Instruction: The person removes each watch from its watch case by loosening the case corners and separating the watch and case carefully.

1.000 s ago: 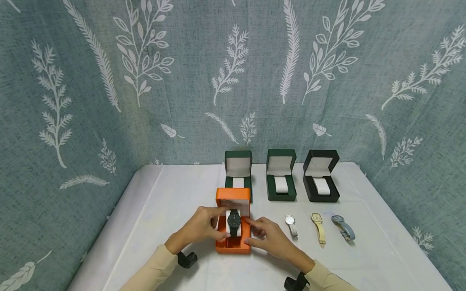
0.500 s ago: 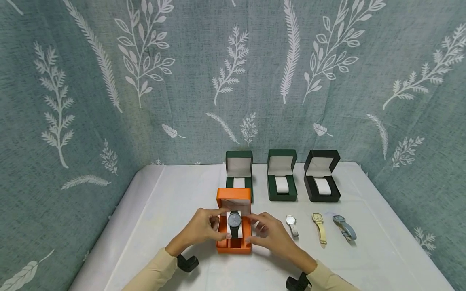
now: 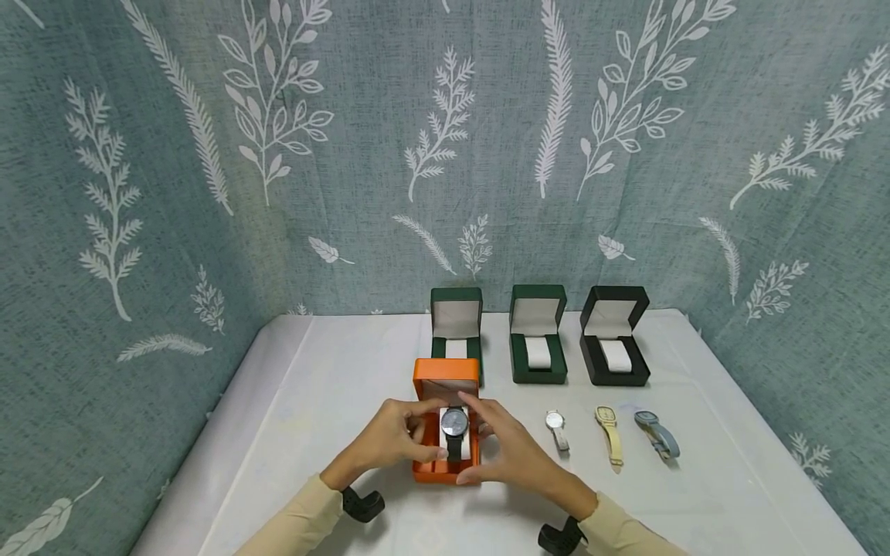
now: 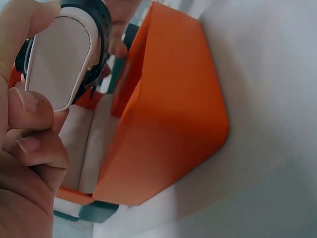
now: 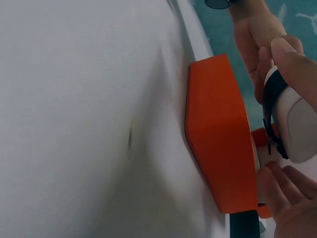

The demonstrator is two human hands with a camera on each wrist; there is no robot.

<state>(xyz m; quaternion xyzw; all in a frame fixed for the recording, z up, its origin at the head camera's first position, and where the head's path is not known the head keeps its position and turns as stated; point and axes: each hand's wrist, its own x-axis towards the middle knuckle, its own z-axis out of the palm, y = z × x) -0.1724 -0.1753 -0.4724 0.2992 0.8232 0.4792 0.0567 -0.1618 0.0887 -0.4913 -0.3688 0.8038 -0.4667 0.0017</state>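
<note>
A dark wristwatch [image 3: 455, 423] is wrapped around a white cushion [image 4: 59, 62], held over the open orange watch box [image 3: 445, 374]. My left hand [image 3: 392, 436] pinches the cushion from the left side, thumb at its near end and index finger at its far end. From the right, my right hand [image 3: 501, 444] comes close, its fingers spread around the cushion. Its index finger overlaps the far end of the watch in the head view, and its thumb is over the front of the box. The right wrist view shows those fingertips [image 5: 272, 173] right by the cushion.
Behind the orange box stands an open green box [image 3: 455, 313], with another green box [image 3: 538, 309] and a black box [image 3: 613, 316] to its right. A silver watch [image 3: 556, 429], a gold watch [image 3: 609, 436] and a blue watch [image 3: 657, 435] lie at the right on the white table [image 3: 313, 409].
The watch and cushion have shifted slightly right and toward me in my left hand. My right hand has moved left from the box's right side, its fingers spreading wider around the watch.
</note>
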